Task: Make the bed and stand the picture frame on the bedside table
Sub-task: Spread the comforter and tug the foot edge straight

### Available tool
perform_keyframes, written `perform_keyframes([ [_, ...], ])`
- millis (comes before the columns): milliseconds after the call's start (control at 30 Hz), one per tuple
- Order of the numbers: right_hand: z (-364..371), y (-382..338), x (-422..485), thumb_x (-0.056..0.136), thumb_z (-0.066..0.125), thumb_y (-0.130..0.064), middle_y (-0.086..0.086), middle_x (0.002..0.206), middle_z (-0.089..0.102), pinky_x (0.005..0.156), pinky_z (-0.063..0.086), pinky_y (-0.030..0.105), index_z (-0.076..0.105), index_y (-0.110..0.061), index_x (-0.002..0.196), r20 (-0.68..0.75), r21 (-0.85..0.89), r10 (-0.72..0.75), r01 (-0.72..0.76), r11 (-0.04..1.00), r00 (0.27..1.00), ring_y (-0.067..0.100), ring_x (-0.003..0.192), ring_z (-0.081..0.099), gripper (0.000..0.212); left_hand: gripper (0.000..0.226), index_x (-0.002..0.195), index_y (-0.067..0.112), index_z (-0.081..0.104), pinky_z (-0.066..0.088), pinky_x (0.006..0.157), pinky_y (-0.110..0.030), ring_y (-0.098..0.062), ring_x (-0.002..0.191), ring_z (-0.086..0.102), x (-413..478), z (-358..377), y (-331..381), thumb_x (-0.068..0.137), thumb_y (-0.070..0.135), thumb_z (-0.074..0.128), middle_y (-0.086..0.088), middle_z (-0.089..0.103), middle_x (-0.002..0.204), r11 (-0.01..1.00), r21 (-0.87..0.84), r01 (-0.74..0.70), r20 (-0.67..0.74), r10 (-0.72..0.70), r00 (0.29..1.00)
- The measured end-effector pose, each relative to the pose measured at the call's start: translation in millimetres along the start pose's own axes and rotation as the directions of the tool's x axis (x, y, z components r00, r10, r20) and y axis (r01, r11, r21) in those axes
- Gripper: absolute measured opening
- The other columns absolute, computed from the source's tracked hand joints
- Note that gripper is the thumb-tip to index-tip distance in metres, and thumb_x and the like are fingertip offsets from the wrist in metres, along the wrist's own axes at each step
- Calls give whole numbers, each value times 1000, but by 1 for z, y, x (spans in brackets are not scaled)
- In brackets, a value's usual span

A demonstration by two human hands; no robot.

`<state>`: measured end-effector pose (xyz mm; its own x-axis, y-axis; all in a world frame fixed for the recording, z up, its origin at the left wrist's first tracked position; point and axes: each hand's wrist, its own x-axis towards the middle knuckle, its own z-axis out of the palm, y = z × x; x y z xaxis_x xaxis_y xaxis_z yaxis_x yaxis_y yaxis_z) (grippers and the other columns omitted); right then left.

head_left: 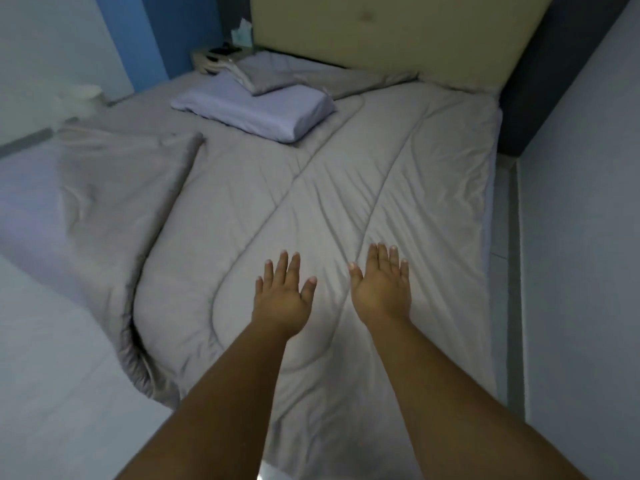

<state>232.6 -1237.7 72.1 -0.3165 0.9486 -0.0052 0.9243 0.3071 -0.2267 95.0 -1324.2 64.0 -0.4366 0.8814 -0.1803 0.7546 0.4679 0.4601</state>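
Observation:
A grey quilted duvet [398, 174] covers most of the bed, wrinkled, with its left part folded back in a bunched flap [114, 202]. My left hand [282, 299] and my right hand [382, 289] lie flat, palms down, fingers spread, on the duvet near the foot end, holding nothing. A lilac pillow [256, 110] lies near the head, partly under a grey pillow [266, 72]. The small bedside table [211, 60] stands at the far left beside the cream headboard [398, 32]. I cannot make out a picture frame among the dark items on it.
A tissue box [242, 34] stands on the bedside table. A pale sheet [38, 358] shows at the left where the duvet is folded back. A narrow strip of floor [504, 237] runs between the bed and the right wall [588, 237]. A white object [81, 98] is blurred at left.

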Motion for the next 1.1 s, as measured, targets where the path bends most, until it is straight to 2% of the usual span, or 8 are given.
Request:
perform_keyframes([
  [133, -39, -124, 34, 98, 18, -48, 6, 159, 14, 120, -1, 40, 15, -10, 149, -71, 23, -16, 18, 1000, 997, 23, 147, 5, 64, 65, 151, 28, -3, -4, 120, -44, -24, 148, -12, 32, -118, -63, 96, 55, 19, 3, -9, 161, 997, 65, -37, -62, 41, 997],
  [300, -81, -274, 76, 97, 22, -49, 8, 158, 17, 120, 1, 42, 18, -9, 148, -113, 85, -72, 82, 993, 991, 25, 146, 8, 65, 66, 151, 28, 4, -2, 121, -45, -26, 148, -6, 70, -260, -147, 94, 56, 24, 2, -4, 161, 982, 189, -11, -161, 42, 986],
  [467, -114, -380, 137, 97, 27, -50, 9, 157, 20, 119, 1, 43, 21, -8, 148, -201, 66, -159, 176, 982, 967, 27, 146, 10, 66, 66, 151, 27, 4, -1, 120, -45, -26, 149, -5, 132, -367, -187, 95, 56, 21, 1, -4, 161, 982, 188, 38, -231, 7, 973],
  [667, -115, -493, 222, 97, 28, -47, 10, 155, 25, 118, 1, 44, 22, -7, 147, -235, 66, -219, 240, 968, 947, 28, 145, 13, 64, 65, 151, 28, 5, -2, 120, -46, -25, 149, -6, 207, -442, -230, 94, 57, 20, 2, -3, 162, 976, 217, -1, -289, 65, 955],
  [867, -83, -616, 294, 98, 27, -44, 8, 156, 24, 118, 0, 43, 22, -8, 147, -240, 50, -227, 246, 968, 944, 26, 145, 11, 61, 64, 151, 30, 5, -2, 119, -46, -25, 149, -5, 302, -511, -311, 95, 57, 17, 2, -1, 162, 971, 241, 1, -281, 69, 957],
  [1100, -14, -701, 380, 99, 23, -44, 6, 157, 22, 119, -1, 42, 21, -12, 148, -214, 25, -43, 49, 998, 976, 25, 146, 9, 59, 64, 151, 28, 5, -2, 119, -45, -27, 149, -5, 440, -540, -417, 95, 56, 17, 1, 1, 161, 938, 328, -112, -137, 165, 977],
])
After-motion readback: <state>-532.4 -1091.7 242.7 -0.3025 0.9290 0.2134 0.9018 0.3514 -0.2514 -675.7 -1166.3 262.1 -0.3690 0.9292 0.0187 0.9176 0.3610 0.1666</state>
